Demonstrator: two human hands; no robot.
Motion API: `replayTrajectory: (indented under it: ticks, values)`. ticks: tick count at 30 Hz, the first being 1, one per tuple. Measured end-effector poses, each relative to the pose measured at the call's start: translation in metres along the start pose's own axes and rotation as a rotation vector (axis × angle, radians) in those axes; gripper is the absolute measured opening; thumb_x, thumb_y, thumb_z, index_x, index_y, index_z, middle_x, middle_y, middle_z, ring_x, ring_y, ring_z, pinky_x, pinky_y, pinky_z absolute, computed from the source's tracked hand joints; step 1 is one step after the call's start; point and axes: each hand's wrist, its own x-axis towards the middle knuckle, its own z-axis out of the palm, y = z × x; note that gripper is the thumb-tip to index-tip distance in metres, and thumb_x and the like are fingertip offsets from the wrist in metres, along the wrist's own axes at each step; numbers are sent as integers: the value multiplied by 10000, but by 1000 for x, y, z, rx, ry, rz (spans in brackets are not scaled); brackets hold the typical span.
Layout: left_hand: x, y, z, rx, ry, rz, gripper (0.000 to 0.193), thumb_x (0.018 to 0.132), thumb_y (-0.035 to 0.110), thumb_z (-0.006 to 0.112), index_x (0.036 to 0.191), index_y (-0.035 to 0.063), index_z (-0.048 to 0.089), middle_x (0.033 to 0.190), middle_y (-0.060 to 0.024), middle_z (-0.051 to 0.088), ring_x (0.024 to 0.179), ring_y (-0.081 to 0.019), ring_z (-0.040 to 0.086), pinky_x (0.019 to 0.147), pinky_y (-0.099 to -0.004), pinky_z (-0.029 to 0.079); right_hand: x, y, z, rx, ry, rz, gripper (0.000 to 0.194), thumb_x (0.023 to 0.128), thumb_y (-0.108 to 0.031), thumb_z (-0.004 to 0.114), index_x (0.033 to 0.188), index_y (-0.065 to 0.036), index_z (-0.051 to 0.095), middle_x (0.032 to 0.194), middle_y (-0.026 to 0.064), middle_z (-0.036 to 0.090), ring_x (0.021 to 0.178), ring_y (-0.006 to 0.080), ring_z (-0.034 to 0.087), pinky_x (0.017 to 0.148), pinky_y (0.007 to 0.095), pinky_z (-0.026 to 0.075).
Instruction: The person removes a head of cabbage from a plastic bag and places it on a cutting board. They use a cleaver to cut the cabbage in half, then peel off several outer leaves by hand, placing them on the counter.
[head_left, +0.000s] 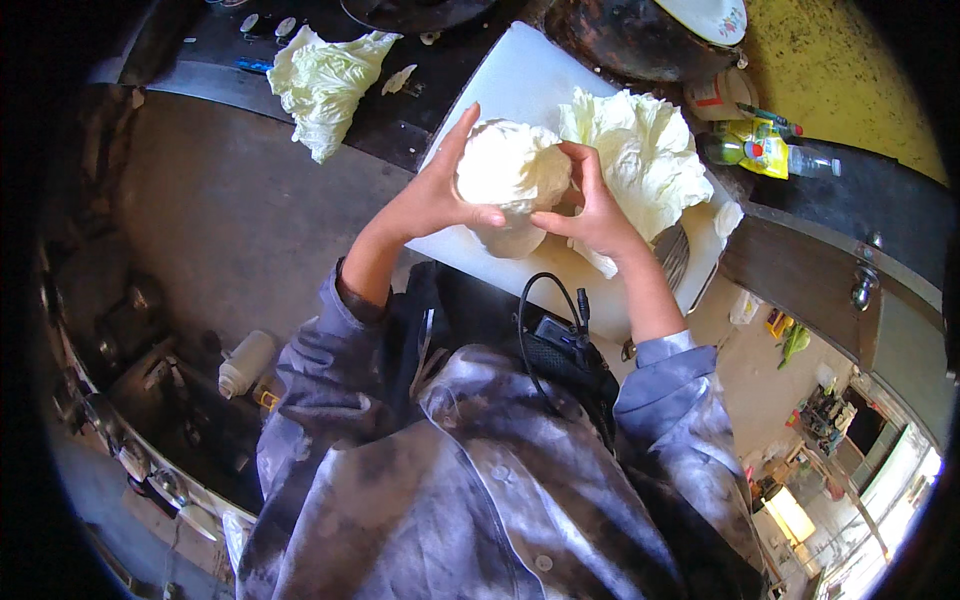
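Between both hands I hold a pale head of cabbage (514, 169) above a white cutting board (517, 71). My left hand (442, 187) grips its left side, thumb toward me and fingers spread along the far side. On the right side, my right hand (596, 202) has its fingers and thumb against the cabbage. Loose cabbage leaves (645, 161) lie on the board just beyond my right hand. Partly under those leaves, a dark, broad blade-like object (673, 251) shows; I cannot tell exactly what it is. Another cabbage leaf (326, 86) overhangs the dark counter's front edge at left.
A large blackened wok (630, 41) stands behind the board, with a floral-patterned plate (709, 16) at its rim. Bottles and a yellow packet (765, 146) sit at right on the dark counter (840, 191). Small leaf scraps (397, 79) lie at left. A thermos-like container (246, 364) stands lower left.
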Motion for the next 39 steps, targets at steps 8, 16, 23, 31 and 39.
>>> replayTrajectory:
  ticks: [8, 16, 23, 31, 39]
  values:
    - [6, 12, 8, 424, 82, 31, 999, 456, 562, 747, 1258, 102, 368, 1175, -182, 423, 1141, -318, 387, 927, -383, 353, 8, -9, -2, -175, 26, -33, 1026, 444, -316, 838, 1282, -82, 294, 1248, 129, 372, 1156, 238, 372, 961, 336, 312]
    - [41, -14, 14, -65, 463, -407, 794, 750, 512, 555, 1284, -8, 281, 1249, -189, 391, 1139, -283, 413, 924, -343, 353, 35, 22, 6, 0, 242, 133, 710, 782, -289, 618, 1312, -20, 230, 1259, 149, 378, 1142, 221, 393, 937, 301, 334]
    - [4, -24, 38, -420, 488, -600, 637, 821, 413, 516, 1271, 19, 295, 1249, -131, 382, 1144, -218, 385, 866, -384, 382, 25, 43, -16, 186, 187, 302, 586, 858, -260, 515, 1321, -30, 239, 1192, 101, 445, 1070, 161, 436, 907, 285, 353]
    - [7, -46, 85, -456, 369, -324, 611, 740, 275, 668, 1196, 0, 369, 1100, -83, 515, 1005, -175, 480, 868, -296, 361, 22, 39, -9, 111, 160, 312, 538, 865, -225, 508, 1297, -1, 278, 1152, 94, 484, 1028, 133, 467, 848, 246, 391]
    - [-14, -53, 46, -716, 160, -529, 651, 764, 405, 603, 1208, -17, 382, 1141, -120, 493, 1018, -218, 494, 872, -320, 380, 34, 50, 9, 342, 75, 456, 752, 710, -464, 643, 1224, 13, 372, 1167, 146, 479, 1053, 206, 472, 885, 290, 367]
